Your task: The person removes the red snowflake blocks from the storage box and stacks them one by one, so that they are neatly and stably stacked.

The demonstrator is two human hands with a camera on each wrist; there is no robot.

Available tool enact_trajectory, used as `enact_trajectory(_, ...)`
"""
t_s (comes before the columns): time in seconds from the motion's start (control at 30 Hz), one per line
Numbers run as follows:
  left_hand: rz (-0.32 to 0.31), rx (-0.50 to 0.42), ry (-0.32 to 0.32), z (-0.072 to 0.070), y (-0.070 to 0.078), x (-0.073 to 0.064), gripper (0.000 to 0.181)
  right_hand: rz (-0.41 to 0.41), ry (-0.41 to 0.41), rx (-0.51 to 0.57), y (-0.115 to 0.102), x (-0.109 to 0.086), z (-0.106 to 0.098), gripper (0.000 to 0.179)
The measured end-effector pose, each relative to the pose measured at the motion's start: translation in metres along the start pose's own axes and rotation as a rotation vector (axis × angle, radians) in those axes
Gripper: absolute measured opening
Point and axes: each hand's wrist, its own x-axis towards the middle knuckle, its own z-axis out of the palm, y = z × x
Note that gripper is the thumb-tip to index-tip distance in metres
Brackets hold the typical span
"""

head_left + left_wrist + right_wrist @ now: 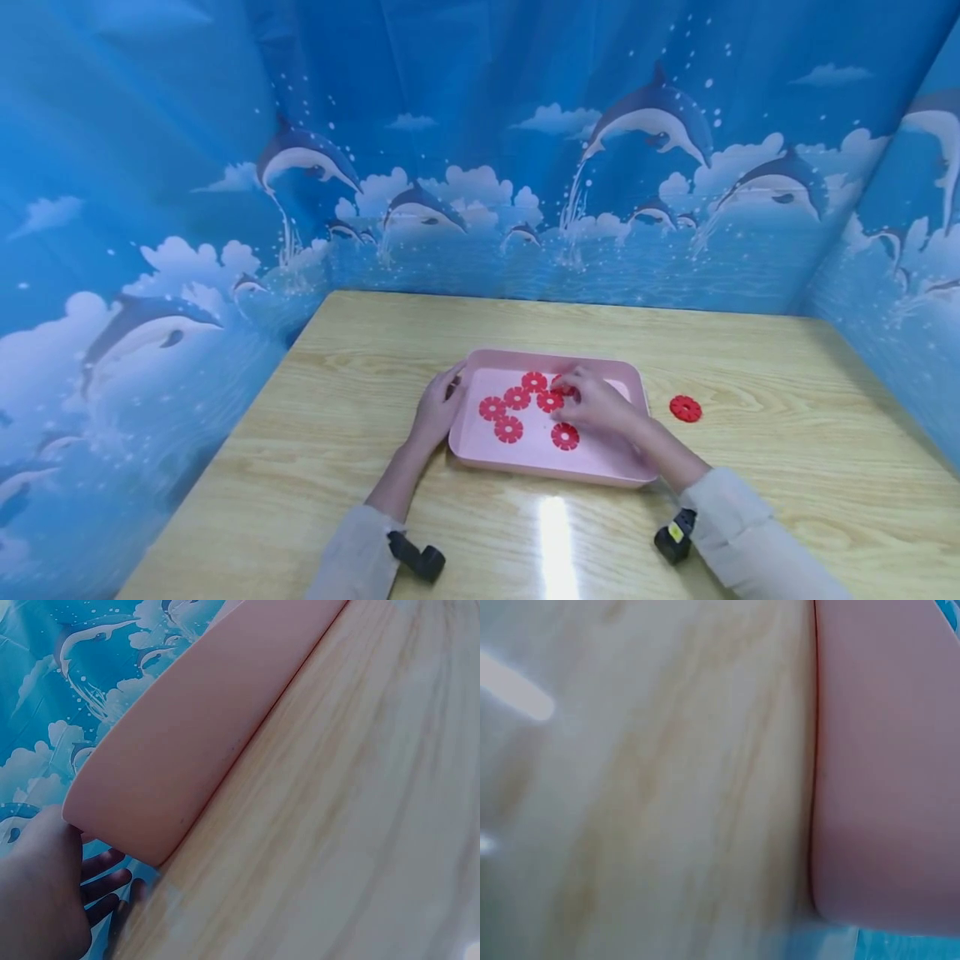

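A shallow pink tray lies on the table with several red notched interlocking discs on its floor. At the tray's left end, my left hand grips the wall, the thumb going behind the rim and the fingers outside. In the left wrist view, that hand is at the tray's corner. My right hand reaches over the tray's right side, its fingertips pinching a red disc that they partly cover. The right wrist view shows the tray's outer wall but no hand.
One more red piece lies on the wooden table to the right of the tray. Blue dolphin-print curtains stand behind the table and at both sides. Each wrist carries a small black camera.
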Motion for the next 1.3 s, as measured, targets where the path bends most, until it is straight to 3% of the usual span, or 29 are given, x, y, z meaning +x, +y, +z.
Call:
enact_trajectory(0.57, -0.023, 0.003, -0.009, 0.000, -0.002, -0.001, 0.038, -0.015, 0.025, -0.056, -0.001, 0.003, 0.003, 0.035)
enact_trajectory(1.3, -0.008, 0.007, -0.003, 0.001, -0.003, 0.001, 0.038, -0.067, 0.077, -0.013, -0.009, -0.021, -0.017, 0.037)
